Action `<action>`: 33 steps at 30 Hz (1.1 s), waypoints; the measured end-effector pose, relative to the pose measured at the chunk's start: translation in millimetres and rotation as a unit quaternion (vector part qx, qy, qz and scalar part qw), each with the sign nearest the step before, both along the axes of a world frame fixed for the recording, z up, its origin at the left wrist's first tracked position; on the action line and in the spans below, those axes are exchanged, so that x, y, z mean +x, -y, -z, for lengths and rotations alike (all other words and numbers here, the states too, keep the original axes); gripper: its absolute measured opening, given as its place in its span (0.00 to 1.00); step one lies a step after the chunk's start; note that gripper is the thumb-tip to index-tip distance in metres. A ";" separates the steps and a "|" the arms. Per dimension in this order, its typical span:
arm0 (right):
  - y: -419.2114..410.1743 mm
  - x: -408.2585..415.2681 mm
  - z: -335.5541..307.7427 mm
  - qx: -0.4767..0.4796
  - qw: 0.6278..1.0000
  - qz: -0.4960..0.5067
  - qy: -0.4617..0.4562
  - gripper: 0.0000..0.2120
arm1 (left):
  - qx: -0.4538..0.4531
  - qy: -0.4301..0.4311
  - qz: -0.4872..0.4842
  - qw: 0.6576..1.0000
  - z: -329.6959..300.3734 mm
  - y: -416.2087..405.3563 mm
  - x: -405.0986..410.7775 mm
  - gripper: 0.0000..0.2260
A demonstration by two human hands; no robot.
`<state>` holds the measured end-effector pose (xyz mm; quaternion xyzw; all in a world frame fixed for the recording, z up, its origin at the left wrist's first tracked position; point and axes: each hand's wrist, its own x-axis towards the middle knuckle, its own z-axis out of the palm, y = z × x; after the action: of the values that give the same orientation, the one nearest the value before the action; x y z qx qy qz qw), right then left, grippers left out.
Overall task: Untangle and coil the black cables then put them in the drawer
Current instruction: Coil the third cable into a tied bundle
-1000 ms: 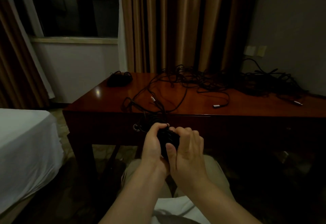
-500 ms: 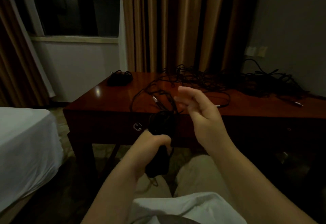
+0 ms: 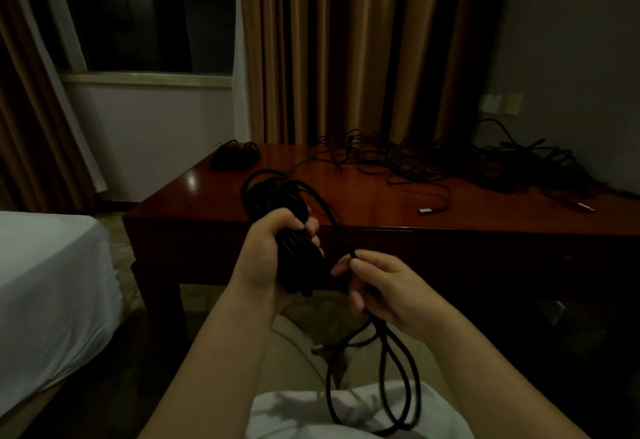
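My left hand grips a thick coil of black cable in front of the dark red wooden table. The coil's loops stand up above my fist and its lower end hangs below. My right hand pinches the loose tail of the same cable, which hangs in a long loop over my lap. A tangle of black cables lies across the back right of the table. One small coiled cable sits at the table's far left corner. The drawer front under the table edge is dark and hard to make out.
A bed with a white sheet stands to the left of the table. Brown curtains and a window are behind it. A cable end with a silver plug lies on the table near its front edge.
My left hand has raised the coil higher. My right hand, which was open above the table, has come down and taken hold of the cable's loose tail.
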<state>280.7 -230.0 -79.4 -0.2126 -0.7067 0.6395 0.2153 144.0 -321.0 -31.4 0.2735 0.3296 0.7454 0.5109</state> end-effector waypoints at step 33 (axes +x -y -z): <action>-2.5 -0.7 -11.7 0.256 0.923 0.067 0.278 0.07 | 0.099 0.033 -0.234 0.967 0.4 -26.3 -6.7 0.06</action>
<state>280.0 -227.5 -67.7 -0.3663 -0.8620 0.3360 0.0997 137.2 -294.7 -31.8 0.2133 0.2915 0.8818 0.3031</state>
